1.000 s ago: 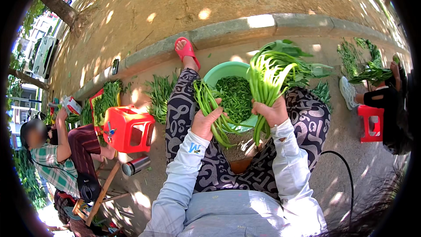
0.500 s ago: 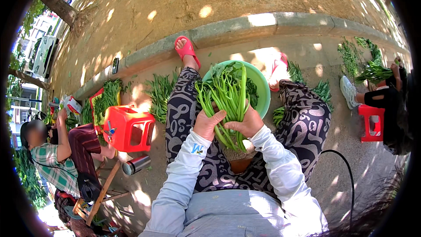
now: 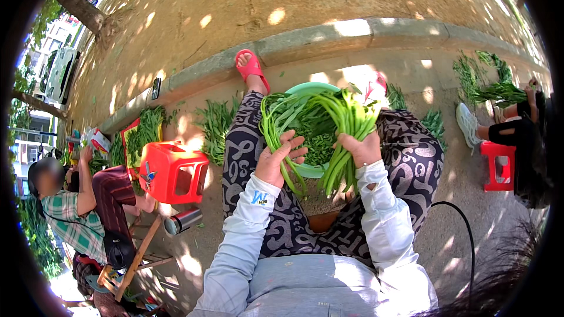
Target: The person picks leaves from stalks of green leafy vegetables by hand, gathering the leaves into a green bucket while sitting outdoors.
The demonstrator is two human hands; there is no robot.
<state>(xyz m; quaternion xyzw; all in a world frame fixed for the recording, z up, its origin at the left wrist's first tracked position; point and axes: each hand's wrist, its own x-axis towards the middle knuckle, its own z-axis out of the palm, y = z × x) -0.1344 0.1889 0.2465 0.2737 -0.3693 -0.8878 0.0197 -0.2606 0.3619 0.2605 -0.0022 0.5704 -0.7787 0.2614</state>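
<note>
Two bundles of long green leafy stems are spread apart between my hands over a light green basin (image 3: 311, 88). My right hand (image 3: 362, 149) is closed round the thicker bundle of stems (image 3: 341, 164). Only a few thinner stems (image 3: 271, 135) run through my left hand (image 3: 279, 161), held near the thumb while its other fingers are loosely spread. Between the bundles, loose greens (image 3: 319, 148) show inside the basin, which sits between my knees.
Leafy greens (image 3: 214, 126) lie on the ground left of my leg, more (image 3: 433, 122) at the right. A red stool (image 3: 176, 170) and steel tumbler (image 3: 182, 221) stand left, beside a seated person (image 3: 76, 205). Another person's legs and a red stool (image 3: 498, 164) are at the right.
The single bunch held by both hands has been parted in two. My right hand has moved right with most of the stems, and my left hand's fingers have loosened.
</note>
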